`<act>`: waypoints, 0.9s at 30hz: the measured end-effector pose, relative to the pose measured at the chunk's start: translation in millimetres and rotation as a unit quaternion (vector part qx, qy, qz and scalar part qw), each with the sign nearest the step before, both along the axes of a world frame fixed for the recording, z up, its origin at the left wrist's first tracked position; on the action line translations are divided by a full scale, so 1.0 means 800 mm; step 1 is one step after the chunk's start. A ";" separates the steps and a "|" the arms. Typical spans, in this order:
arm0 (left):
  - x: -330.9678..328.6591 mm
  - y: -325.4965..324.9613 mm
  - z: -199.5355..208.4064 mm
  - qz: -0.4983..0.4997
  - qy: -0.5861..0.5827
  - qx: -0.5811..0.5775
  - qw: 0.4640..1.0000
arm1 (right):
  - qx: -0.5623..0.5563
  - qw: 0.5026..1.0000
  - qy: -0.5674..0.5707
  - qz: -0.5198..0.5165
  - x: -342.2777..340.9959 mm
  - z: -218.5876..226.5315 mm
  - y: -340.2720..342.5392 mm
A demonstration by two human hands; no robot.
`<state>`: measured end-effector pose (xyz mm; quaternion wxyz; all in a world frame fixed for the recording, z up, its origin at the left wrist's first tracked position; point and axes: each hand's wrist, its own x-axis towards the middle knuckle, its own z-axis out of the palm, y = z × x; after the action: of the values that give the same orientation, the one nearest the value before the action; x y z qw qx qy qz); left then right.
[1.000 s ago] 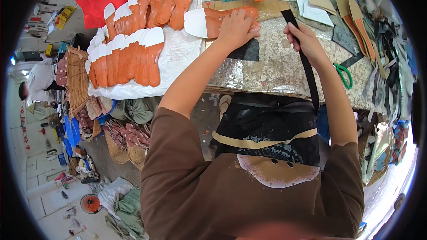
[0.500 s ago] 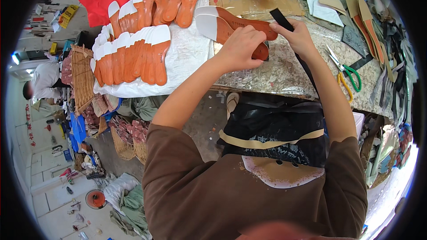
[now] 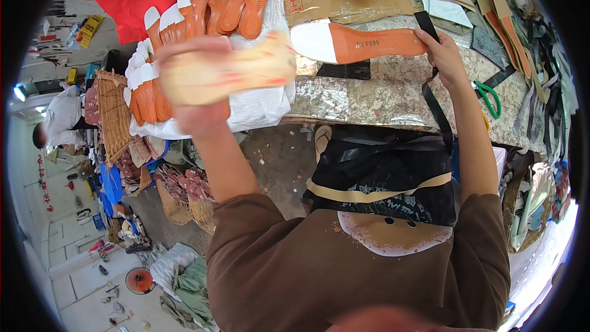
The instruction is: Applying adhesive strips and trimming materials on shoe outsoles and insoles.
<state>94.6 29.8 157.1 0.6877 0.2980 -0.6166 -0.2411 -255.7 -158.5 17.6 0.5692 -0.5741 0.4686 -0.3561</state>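
My left hand (image 3: 200,115), blurred by motion, grips an insole (image 3: 230,72) whose pale underside with reddish streaks faces up. It is held over the rows of brown insoles with white toe ends (image 3: 253,9). My right hand (image 3: 448,58) pinches a black strip (image 3: 436,107) that hangs down toward my lap. Its fingertips are at the heel end of another brown insole (image 3: 375,42), which lies crosswise on the worktable with its white toe pointing left. Below that insole sits a flat black piece (image 3: 344,69).
Green-handled scissors (image 3: 488,98) lie right of my right forearm. More insoles (image 3: 505,21) and dark strips crowd the table's right end. Flat cardboard (image 3: 350,6) lies at the back, red cloth (image 3: 138,0) at far left. A person in white (image 3: 61,117) is off to the left.
My left hand has lifted one of the two insoles and swung left with it, turning its pale side up. My right hand has moved slightly right with the strip.
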 end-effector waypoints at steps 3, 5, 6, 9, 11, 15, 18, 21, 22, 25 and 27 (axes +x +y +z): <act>0.026 0.025 0.041 0.048 0.370 -0.075 0.925 | 0.063 0.998 -0.027 -0.015 0.014 -0.006 -0.001; 0.078 0.045 0.040 0.170 0.373 -0.133 0.902 | 0.024 0.997 -0.068 0.032 0.027 -0.001 0.000; 0.095 0.055 0.040 0.158 0.355 -0.130 0.912 | -0.004 0.999 -0.031 0.009 0.028 -0.002 -0.008; 0.112 0.076 0.056 0.164 0.288 -0.129 0.935 | -0.004 0.999 -0.025 -0.022 0.012 -0.008 -0.024; 0.059 0.054 0.075 0.422 0.247 -0.148 0.859 | -0.010 0.999 -0.011 -0.037 0.016 -0.016 -0.026; -0.031 0.020 0.030 0.316 -0.095 -0.124 0.936 | -0.152 0.960 0.235 -0.003 0.033 0.014 -0.012; -0.121 -0.018 -0.027 0.100 -0.222 0.083 0.966 | -0.422 0.865 0.231 -0.141 0.023 -0.010 -0.018; -0.187 -0.065 -0.107 0.122 -0.351 0.059 0.926 | -0.238 0.961 0.068 -0.122 0.013 0.029 -0.006; -0.204 -0.074 -0.131 0.108 -0.335 0.117 0.929 | -0.264 0.956 0.066 -0.107 -0.009 0.038 -0.006; -0.213 -0.074 -0.176 0.215 -0.353 0.088 0.906 | -0.103 0.981 -0.150 -0.072 -0.066 0.107 0.029; -0.182 -0.066 -0.169 0.215 -0.345 0.120 0.906 | -0.059 0.976 -0.209 0.002 -0.141 0.130 0.038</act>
<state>-51.1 -23.1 21.9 0.4262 0.5685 -0.7024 -0.0418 -368.5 -128.0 121.5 0.6205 -0.5202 0.3168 -0.4939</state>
